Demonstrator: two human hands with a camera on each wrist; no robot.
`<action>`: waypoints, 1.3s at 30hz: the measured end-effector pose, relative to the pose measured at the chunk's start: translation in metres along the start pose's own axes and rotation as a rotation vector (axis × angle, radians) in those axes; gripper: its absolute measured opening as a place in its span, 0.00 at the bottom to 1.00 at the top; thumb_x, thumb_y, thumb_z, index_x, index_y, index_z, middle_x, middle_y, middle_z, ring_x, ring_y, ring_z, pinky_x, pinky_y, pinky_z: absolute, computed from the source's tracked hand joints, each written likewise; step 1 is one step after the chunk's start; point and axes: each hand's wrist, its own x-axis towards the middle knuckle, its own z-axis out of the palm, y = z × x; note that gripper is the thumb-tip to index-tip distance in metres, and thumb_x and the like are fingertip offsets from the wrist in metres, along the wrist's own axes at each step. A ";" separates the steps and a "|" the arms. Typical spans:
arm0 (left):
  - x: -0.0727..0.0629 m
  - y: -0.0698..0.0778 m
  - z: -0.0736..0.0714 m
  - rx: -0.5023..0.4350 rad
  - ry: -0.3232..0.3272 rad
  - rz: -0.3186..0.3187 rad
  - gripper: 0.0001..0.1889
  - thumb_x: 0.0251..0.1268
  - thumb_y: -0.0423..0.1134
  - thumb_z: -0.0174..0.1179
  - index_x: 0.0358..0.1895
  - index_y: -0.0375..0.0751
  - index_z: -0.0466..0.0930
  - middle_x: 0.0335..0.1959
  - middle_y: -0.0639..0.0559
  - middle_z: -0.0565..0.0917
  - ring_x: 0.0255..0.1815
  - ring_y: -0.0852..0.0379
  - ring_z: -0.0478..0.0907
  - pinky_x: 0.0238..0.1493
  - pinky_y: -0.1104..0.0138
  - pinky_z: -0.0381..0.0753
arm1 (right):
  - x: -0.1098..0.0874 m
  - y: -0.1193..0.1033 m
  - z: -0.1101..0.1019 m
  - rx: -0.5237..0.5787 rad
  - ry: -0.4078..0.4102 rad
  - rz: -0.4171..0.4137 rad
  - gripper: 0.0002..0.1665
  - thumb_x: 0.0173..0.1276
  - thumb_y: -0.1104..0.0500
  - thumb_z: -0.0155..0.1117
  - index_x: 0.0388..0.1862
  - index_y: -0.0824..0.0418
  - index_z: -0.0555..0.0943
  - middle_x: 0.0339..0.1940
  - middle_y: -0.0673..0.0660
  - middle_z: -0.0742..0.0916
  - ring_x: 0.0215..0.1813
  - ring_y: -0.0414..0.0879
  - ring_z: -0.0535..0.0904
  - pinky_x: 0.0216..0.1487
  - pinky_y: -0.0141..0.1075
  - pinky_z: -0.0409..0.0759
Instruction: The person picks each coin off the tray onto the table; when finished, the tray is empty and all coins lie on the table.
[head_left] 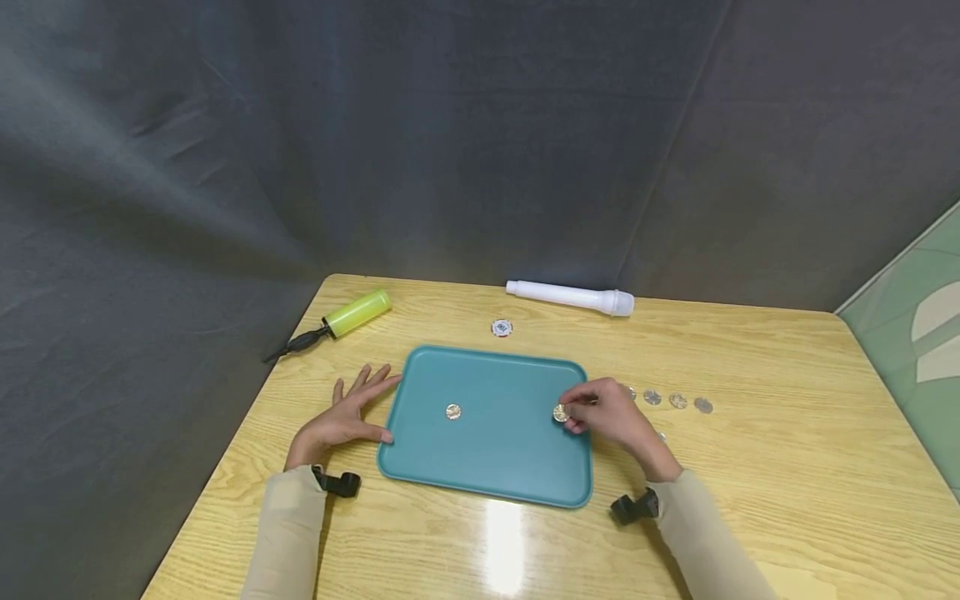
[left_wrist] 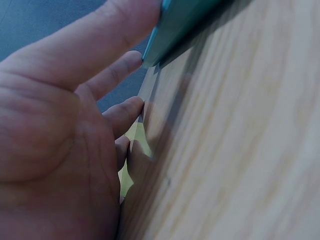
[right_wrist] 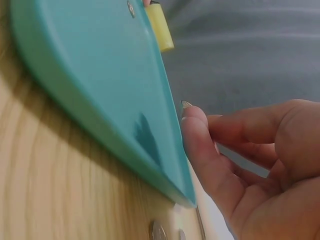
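Observation:
A teal tray (head_left: 495, 467) lies on the wooden table, with one gold-coloured coin (head_left: 453, 412) on its left half. My right hand (head_left: 606, 412) pinches a second gold-coloured coin (head_left: 561, 413) between thumb and fingertips over the tray's right side. In the right wrist view only an edge of the held coin (right_wrist: 186, 104) shows past the thumb. At the tray's left rim, my left hand (head_left: 348, 421) has its fingers spread, with thumb and forefinger touching the rim. The left wrist view shows the thumb (left_wrist: 90, 45) against the tray's edge (left_wrist: 172, 30).
Right of the tray, several silver coins (head_left: 678, 401) lie in a row, with another coin (head_left: 662, 437) nearer me. Behind the tray are a poker chip (head_left: 502, 328) and a white microphone-shaped stick (head_left: 570, 297). A yellow-green hand pump (head_left: 358, 313) lies back left. A dark curtain (head_left: 480, 150) hangs behind.

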 end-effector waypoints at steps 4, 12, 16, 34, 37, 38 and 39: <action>0.000 0.000 0.000 0.004 -0.001 -0.001 0.51 0.51 0.43 0.77 0.79 0.48 0.59 0.84 0.40 0.43 0.83 0.35 0.21 0.70 0.35 0.08 | -0.005 0.003 -0.007 -0.018 0.013 0.012 0.12 0.71 0.69 0.59 0.46 0.74 0.85 0.30 0.62 0.89 0.29 0.42 0.86 0.32 0.33 0.88; 0.000 0.002 0.000 0.014 -0.007 -0.008 0.51 0.51 0.44 0.77 0.79 0.48 0.58 0.84 0.41 0.43 0.83 0.35 0.21 0.70 0.34 0.08 | -0.017 0.009 -0.022 0.015 0.015 0.037 0.14 0.71 0.69 0.58 0.49 0.77 0.83 0.35 0.66 0.89 0.31 0.40 0.87 0.35 0.33 0.89; 0.000 0.002 0.000 0.005 -0.006 -0.006 0.51 0.51 0.44 0.77 0.79 0.48 0.59 0.84 0.40 0.42 0.83 0.35 0.20 0.70 0.34 0.07 | -0.023 0.013 -0.030 0.009 0.029 0.042 0.14 0.71 0.68 0.59 0.49 0.77 0.83 0.35 0.65 0.89 0.31 0.40 0.87 0.35 0.32 0.89; 0.001 0.000 -0.001 0.012 -0.004 -0.008 0.51 0.50 0.45 0.77 0.79 0.49 0.59 0.84 0.41 0.43 0.83 0.35 0.21 0.70 0.34 0.08 | -0.044 0.029 -0.056 0.062 0.051 0.044 0.16 0.72 0.71 0.57 0.52 0.83 0.79 0.41 0.69 0.87 0.32 0.37 0.87 0.37 0.34 0.89; 0.000 -0.001 -0.001 0.006 -0.002 -0.010 0.51 0.50 0.44 0.77 0.79 0.49 0.59 0.84 0.41 0.43 0.83 0.35 0.21 0.70 0.34 0.08 | -0.047 0.033 -0.060 0.054 0.055 0.032 0.16 0.72 0.72 0.56 0.52 0.84 0.79 0.41 0.70 0.87 0.33 0.37 0.87 0.38 0.34 0.89; 0.000 -0.001 -0.001 0.007 -0.002 -0.010 0.51 0.50 0.44 0.77 0.79 0.49 0.59 0.84 0.41 0.43 0.83 0.35 0.21 0.70 0.34 0.08 | -0.048 0.034 -0.061 0.050 0.056 0.028 0.16 0.72 0.72 0.56 0.52 0.84 0.78 0.41 0.70 0.87 0.33 0.37 0.87 0.38 0.34 0.90; 0.000 -0.001 -0.001 0.007 -0.001 -0.010 0.51 0.50 0.43 0.77 0.79 0.49 0.59 0.84 0.41 0.43 0.83 0.35 0.21 0.70 0.34 0.08 | -0.049 0.035 -0.062 0.049 0.062 0.030 0.16 0.72 0.72 0.56 0.52 0.84 0.78 0.41 0.70 0.87 0.33 0.37 0.87 0.38 0.34 0.90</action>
